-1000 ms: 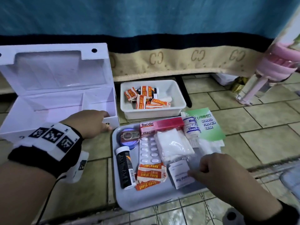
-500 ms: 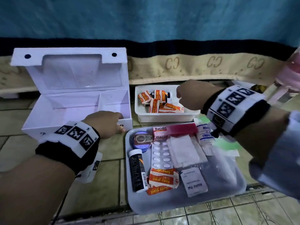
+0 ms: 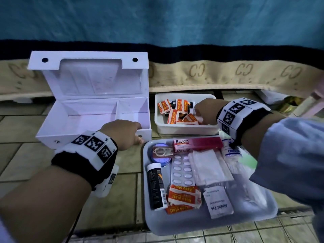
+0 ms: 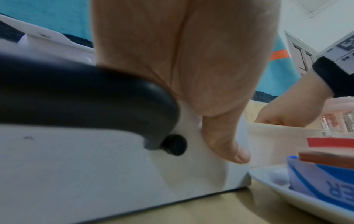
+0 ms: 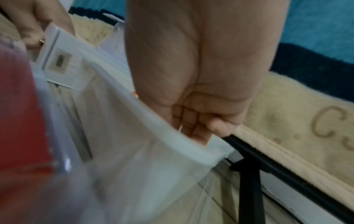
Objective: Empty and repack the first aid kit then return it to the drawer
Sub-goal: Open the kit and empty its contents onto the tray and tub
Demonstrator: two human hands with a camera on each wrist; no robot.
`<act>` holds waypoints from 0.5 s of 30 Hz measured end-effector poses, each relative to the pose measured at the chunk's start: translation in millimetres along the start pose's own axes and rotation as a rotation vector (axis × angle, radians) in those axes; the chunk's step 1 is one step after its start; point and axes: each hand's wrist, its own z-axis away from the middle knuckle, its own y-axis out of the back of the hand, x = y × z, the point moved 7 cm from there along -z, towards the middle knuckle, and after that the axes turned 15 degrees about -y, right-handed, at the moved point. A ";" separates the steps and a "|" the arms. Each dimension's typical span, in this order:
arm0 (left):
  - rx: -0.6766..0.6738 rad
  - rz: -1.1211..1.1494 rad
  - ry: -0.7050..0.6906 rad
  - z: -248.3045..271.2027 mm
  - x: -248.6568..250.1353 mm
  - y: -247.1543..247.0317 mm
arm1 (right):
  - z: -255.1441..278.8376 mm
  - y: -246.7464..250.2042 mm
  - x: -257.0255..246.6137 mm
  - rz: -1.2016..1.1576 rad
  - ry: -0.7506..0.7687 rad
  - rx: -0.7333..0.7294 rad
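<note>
The white first aid kit box [image 3: 91,118] stands open on the floor at the left, both compartments bare. My left hand [image 3: 138,132] grips its front wall near the right corner, with the thumb [image 4: 229,148] pressed on the outer face beside the black handle [image 4: 95,94]. My right hand [image 3: 199,116] reaches down into the small white tub [image 3: 185,129], among orange Keep plast plasters [image 3: 175,111]. The fingers [image 5: 191,130] dip behind the tub rim [image 5: 182,141], which hides their tips.
A grey tray [image 3: 192,223] in front holds a Bacidin box [image 3: 196,144], blister pack [image 3: 182,171], black tube [image 3: 156,188], gauze [image 3: 208,165], alcohol pad [image 3: 219,202], more plasters [image 3: 184,195]. A blanket-draped bed edge [image 3: 228,76] runs behind everything.
My right hand left the alcohol pad on the tray, rose and crossed to the small tub, and now dips into it. The left hand stays on the box.
</note>
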 end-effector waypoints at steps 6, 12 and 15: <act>0.000 0.006 0.001 0.3 1.1 0.5 | 27.3 45.4 28.7 -0.223 -0.109 0.178; -0.005 0.011 0.009 -1.1 0.0 0.1 | 103.0 68.0 45.2 -0.366 -0.064 -0.003; -0.006 0.014 0.015 -1.6 -1.5 -0.4 | 131.4 39.5 36.1 -0.309 -0.024 -0.205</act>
